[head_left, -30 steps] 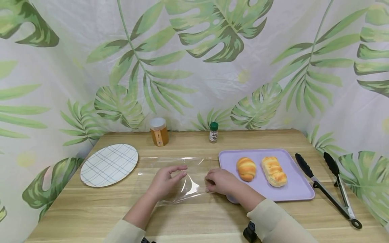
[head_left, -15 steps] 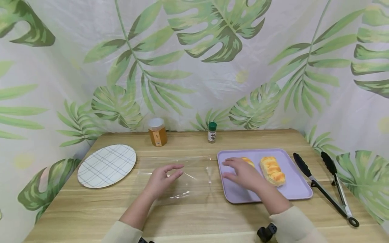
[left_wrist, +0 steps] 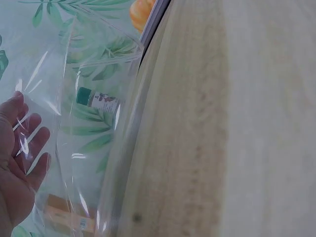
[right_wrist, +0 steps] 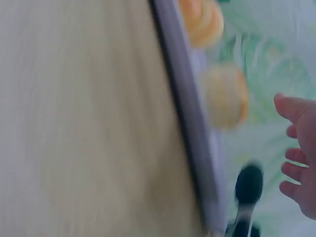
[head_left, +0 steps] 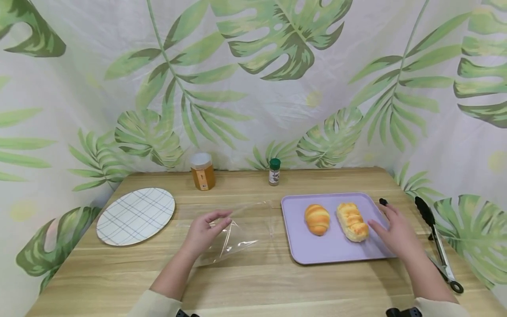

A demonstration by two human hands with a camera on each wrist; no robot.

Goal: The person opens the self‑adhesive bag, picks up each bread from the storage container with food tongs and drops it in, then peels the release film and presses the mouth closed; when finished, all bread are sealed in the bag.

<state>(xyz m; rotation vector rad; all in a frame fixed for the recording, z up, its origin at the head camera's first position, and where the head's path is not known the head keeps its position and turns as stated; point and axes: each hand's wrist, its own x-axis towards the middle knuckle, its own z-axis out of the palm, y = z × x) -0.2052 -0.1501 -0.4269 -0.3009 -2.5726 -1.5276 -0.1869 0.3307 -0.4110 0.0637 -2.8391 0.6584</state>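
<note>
My left hand [head_left: 207, 231] is at the left part of a clear plastic bag [head_left: 249, 229] over the table. In the left wrist view its fingers look loosely bent and spread, some seen through the film of the bag [left_wrist: 94, 143]; whether they are inside it I cannot tell. My right hand [head_left: 398, 233] hovers above the right end of the lilac tray [head_left: 336, 253], fingers apart and holding nothing. It hides much of the black-and-silver tongs [head_left: 441, 251]. Beside its thumb lies a segmented bread loaf [head_left: 352, 222]; a round bread roll [head_left: 317, 219] sits further left on the tray.
A checked oval plate [head_left: 136, 216] lies at the left of the wooden table [head_left: 253, 286]. At the back stand an amber jar with a white lid [head_left: 203, 172] and a green-capped spice bottle [head_left: 274, 172]. A leaf-patterned cloth [head_left: 253, 97] hangs behind.
My right hand has let go of the bag's right side and travelled right across the tray to its far end. The left hand has barely moved; the bag's film has shifted slightly.
</note>
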